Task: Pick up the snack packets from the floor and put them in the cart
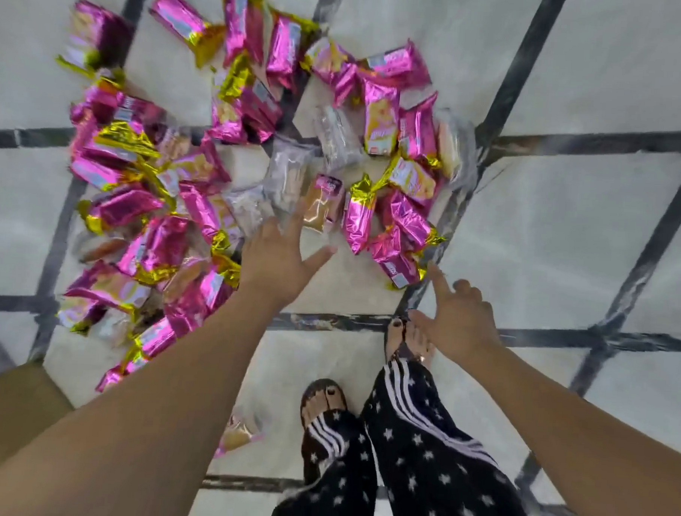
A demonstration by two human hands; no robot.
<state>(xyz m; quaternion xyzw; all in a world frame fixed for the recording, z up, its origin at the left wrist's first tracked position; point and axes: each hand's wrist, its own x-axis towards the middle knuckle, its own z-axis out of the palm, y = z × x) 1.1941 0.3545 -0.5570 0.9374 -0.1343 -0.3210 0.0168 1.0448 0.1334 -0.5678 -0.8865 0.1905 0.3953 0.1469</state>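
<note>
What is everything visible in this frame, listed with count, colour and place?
Shiny foil snack packets: many, pink and gold, heaped on floor, upper left to centre.
Clear plastic packets: a few, transparent, middle of heap.
Lone packet: one, pink-edged, beside left foot.
Tiled floor: one, pale grey, dark lines.
Tan surface: one, bottom left, unidentifiable.
Sandalled feet: two, dark straps, bottom centre.
Left hand: one, open, spread over heap.
Right hand: one, empty, by heap's lower right edge.

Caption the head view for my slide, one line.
The left hand and right hand, both empty, reach toward pink-and-gold snack packets strewn over the tiled floor.
</note>
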